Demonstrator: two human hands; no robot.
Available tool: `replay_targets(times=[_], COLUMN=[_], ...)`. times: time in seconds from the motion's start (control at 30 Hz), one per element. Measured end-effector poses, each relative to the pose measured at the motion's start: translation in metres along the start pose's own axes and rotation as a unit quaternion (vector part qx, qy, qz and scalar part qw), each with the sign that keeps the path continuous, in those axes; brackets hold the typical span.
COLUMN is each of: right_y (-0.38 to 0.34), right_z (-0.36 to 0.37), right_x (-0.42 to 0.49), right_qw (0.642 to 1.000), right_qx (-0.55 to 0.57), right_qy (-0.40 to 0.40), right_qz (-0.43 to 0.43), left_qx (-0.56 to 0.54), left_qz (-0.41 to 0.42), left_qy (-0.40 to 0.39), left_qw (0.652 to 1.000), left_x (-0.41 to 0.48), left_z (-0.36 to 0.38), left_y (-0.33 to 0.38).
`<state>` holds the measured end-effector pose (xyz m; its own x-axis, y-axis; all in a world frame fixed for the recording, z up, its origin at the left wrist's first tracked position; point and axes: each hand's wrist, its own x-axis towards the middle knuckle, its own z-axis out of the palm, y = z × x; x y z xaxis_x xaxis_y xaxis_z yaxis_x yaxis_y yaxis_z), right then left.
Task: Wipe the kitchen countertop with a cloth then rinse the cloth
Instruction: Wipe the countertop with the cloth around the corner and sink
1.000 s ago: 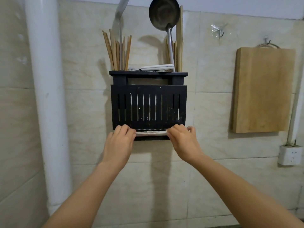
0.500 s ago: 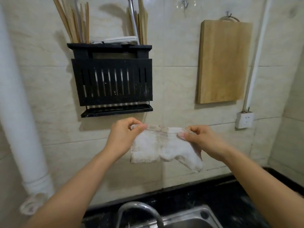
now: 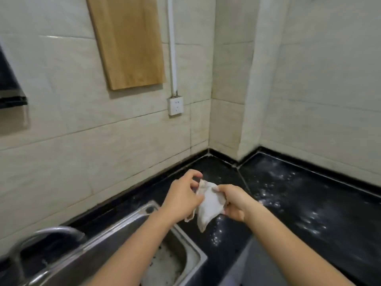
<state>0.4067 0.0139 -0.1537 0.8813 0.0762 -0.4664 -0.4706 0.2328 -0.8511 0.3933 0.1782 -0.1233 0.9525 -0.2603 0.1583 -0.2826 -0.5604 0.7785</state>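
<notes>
Fingers (image 3: pixel 194 174) of the 2 hands curl onto the cloth (image 3: pixel 209 205): left hand (image 3: pixel 181 200) pinches 1 edge, right hand (image 3: pixel 235 204) grips the bunched side, prob. gathering it into a wiping pad. Cloth hangs above the speckled countertop (image 3: pixel 299 203), just beside the sink (image 3: pixel 115 230).

**Bunched cloth over a dusty bench**

The white cloth (image 3: pixel 209 205), crumpled and brownish along its top edge, is held bunched between the left hand (image 3: pixel 181 197) and right hand (image 3: pixel 235 201), just right of the sink (image 3: pixel 115 226). The black bench (image 3: pixel 299 203), right of the sink, is speckled with white powder.
</notes>
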Motion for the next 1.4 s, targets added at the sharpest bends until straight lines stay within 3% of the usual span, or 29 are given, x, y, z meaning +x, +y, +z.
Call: replay_targets(times=[0.17,0.3,0.37,0.43,0.53,0.63,0.7,0.83,0.93,1.07,1.4], right_y=[0.026,0.055,0.069,0.079,0.088,0.101,0.115,0.147,0.163,0.169,0.159], right_z=[-0.136,-0.249,-0.299,-0.342,-0.401,-0.464,-0.506,-0.573,-0.614,-0.681,-0.848], right_x=[-0.066,-0.125,-0.156,-0.191,-0.240,-0.280,-0.306,-0.348,-0.368,-0.381,-0.406], right_qw=[0.989,0.986,0.983,0.982,0.979,0.962,0.943,0.918,0.902,0.865,0.819], right_qx=[0.148,0.135,0.125,0.125,0.133,0.141,0.152,0.167,0.165,0.133,0.109], right_qy=[0.022,0.086,0.122,0.124,0.126,0.208,0.275,0.348,0.391,0.480,0.564], right_qz=[0.008,-0.039,-0.054,-0.066,-0.084,-0.105,-0.110,-0.092,-0.077,-0.056,0.005], left_qx=[-0.153,-0.294,-0.282,-0.246,-0.273,-0.344,-0.337,-0.287,-0.242,-0.240,-0.193], left_qz=[0.007,-0.053,-0.101,-0.144,-0.195,-0.227,-0.210,-0.136,-0.089,-0.061,-0.111], left_qy=[-0.155,-0.094,-0.085,-0.142,-0.292,-0.410,-0.459,-0.502,-0.495,-0.490,-0.552], left_qw=[0.976,0.950,0.950,0.948,0.896,0.814,0.795,0.804,0.830,0.836,0.804], left_x=[-0.036,-0.045,-0.044,-0.049,-0.063,-0.075,-0.080,-0.087,-0.090,-0.085,-0.060], left_z=[0.131,0.217,0.264,0.316,0.393,0.458,0.498,0.573,0.628,0.704,0.879], left_y=[0.060,0.103,0.117,0.134,0.173,0.219,0.245,0.288,0.317,0.350,0.426])
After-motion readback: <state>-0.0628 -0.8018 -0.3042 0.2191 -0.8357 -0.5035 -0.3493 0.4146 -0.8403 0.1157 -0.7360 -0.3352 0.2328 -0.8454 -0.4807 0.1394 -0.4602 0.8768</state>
